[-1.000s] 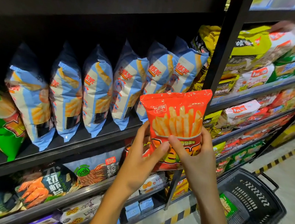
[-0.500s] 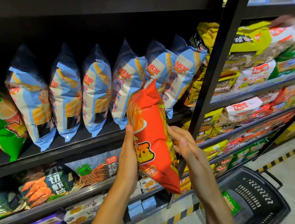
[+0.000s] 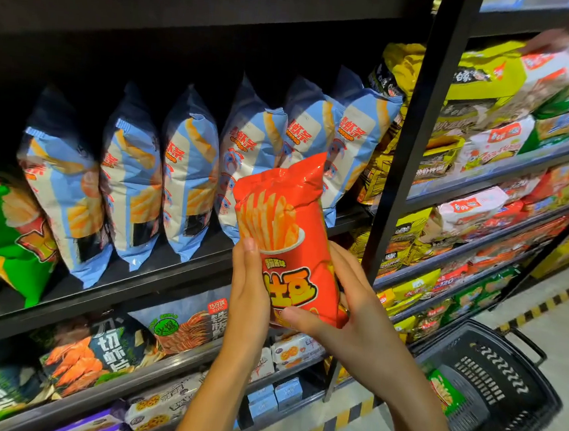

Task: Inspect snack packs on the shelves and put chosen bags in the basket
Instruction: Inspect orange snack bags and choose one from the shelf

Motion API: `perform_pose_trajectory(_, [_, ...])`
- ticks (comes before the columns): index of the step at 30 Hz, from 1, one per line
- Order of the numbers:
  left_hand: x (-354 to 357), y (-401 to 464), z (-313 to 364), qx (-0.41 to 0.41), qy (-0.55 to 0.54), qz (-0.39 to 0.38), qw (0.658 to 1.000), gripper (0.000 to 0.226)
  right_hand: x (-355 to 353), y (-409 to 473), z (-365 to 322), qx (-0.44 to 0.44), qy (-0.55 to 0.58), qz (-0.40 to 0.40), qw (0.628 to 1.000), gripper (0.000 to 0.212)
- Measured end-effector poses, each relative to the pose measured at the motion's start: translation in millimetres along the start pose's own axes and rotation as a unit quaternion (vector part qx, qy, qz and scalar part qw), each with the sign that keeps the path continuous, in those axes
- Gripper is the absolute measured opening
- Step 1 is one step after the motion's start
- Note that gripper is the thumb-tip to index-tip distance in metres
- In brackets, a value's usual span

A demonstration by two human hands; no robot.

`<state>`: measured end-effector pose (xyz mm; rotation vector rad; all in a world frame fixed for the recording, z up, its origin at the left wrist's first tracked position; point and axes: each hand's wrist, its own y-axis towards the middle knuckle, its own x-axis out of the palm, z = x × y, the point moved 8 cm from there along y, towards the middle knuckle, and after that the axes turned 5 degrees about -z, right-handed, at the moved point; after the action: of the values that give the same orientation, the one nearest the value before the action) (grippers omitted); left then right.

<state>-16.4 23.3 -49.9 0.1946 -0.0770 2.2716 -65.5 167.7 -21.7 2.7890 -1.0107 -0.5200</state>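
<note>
Black shelving (image 3: 197, 11) fills the view, packed row on row with snack bags, and a yellow-and-black hazard stripe (image 3: 543, 306) runs along the pale floor at its foot. Front and centre — an orange-red bag of fries (image 3: 288, 236), held up in front of the middle shelf, tilted a little with its crimped top toward the blue packs. Left hand (image 3: 250, 291) is flat along the bag's left edge, fingers straight and pressed against it, fingertips reaching the printed cup of fries. Right hand (image 3: 354, 310) wraps the lower right side, thumb laid across the bottom of the front, fingers curled behind. Both hands on it, then, the printed face turned toward the camera. Behind the bag stands a line of blue-and-cream packs (image 3: 190, 169) leaning on the shelf, green bags (image 3: 3, 232) at far left, yellow packs (image 3: 391, 121) by the black upright post (image 3: 417, 130). Down on the floor at lower right sits the dark plastic basket (image 3: 508, 393) — well apart from the held bag, with a green packet (image 3: 443, 390) lying inside against its near wall
</note>
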Motion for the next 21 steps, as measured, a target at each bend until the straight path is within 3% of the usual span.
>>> perform_pose_trajectory(3, [8,-2,4,0.01,0.008,-0.037,0.999,0.038,-5,4,-1,0.001,0.027,0.023,0.999,0.066])
perform_pose_trajectory(7, [14,2,7,0.017,0.001,-0.12,0.993,0.067,-28,-1,-6,-0.016,0.108,0.074,0.991,0.05])
perform_pose_trajectory(11, [16,-3,22,0.099,0.062,-0.216,0.969,0.058,-64,-10,8,0.03,0.212,0.175,0.961,0.034])
perform_pose_trajectory(15, [27,-17,33,0.169,0.102,-0.288,0.937,0.07,-79,-21,25,0.089,0.227,0.179,0.953,0.037])
perform_pose_trajectory(19, [41,-29,35,0.182,0.144,-0.344,0.91,0.071,-86,-29,32,0.118,0.215,0.174,0.954,0.059])
perform_pose_trajectory(21, [44,-30,35,0.185,0.19,-0.347,0.9,0.071,-91,-33,32,0.119,0.225,0.18,0.95,0.045])
